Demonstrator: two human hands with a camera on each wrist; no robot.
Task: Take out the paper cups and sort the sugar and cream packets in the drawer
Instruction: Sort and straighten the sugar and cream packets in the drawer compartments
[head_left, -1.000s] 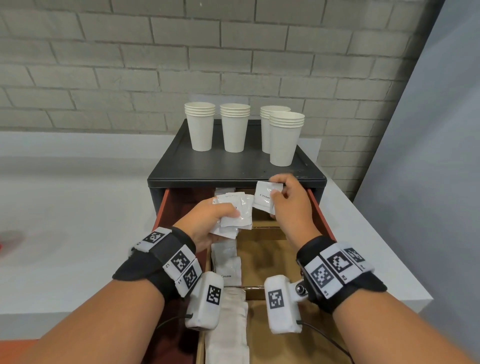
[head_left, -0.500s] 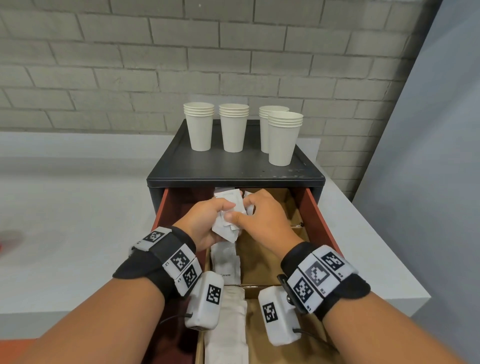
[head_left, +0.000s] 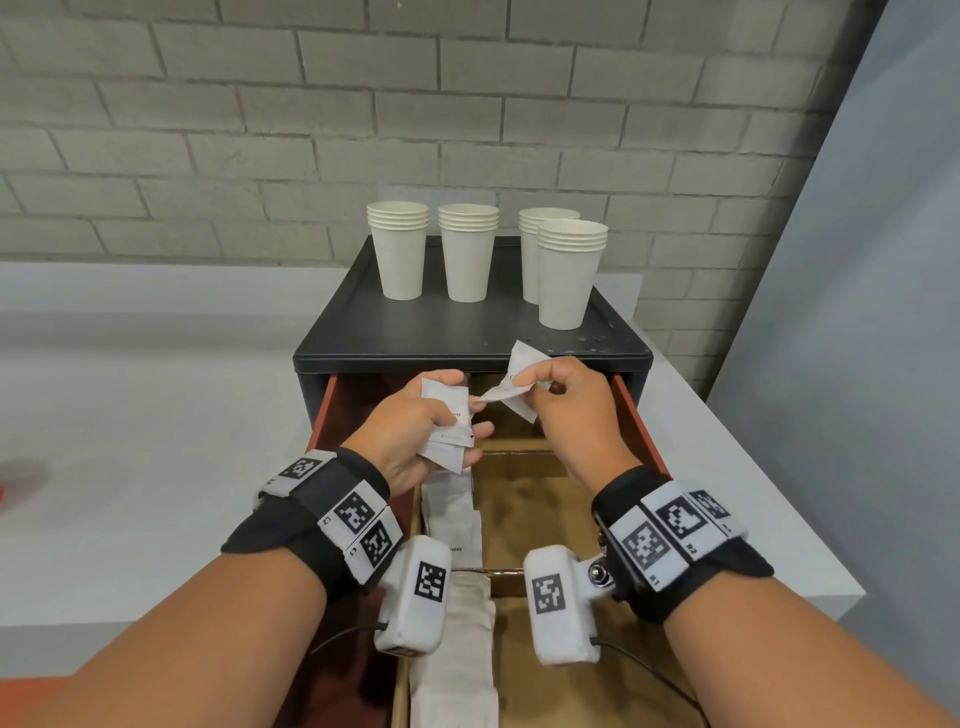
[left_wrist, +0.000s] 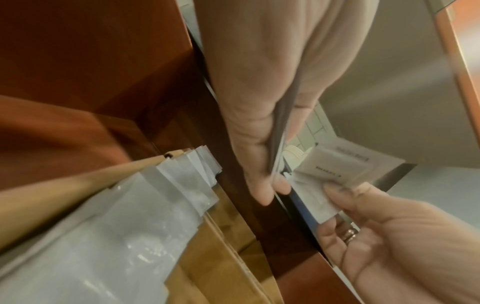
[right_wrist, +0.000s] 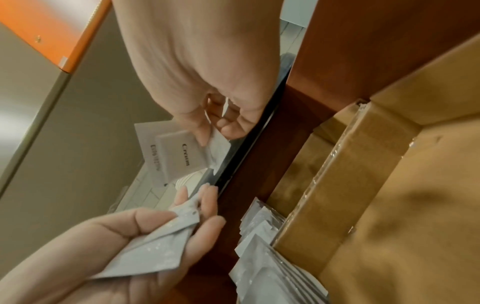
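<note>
The paper cups (head_left: 519, 260) already stood on the black cabinet (head_left: 467, 338). Above its open drawer (head_left: 636, 421), the left hand (head_left: 415, 431) gripped a bunch of packets (head_left: 447, 431), and the right hand (head_left: 566, 405) pinched cream packets (head_left: 522, 364). Sorting looked unfinished.

- Head view looks forward and down from above the open drawer (head_left: 631, 410), toward the brick wall behind it
- Left wrist view sits close over the drawer's packet row (left_wrist: 124, 226), looking along the left hand (left_wrist: 262, 98)
- Right wrist view, equally close, shares both hands and that row with it
</note>
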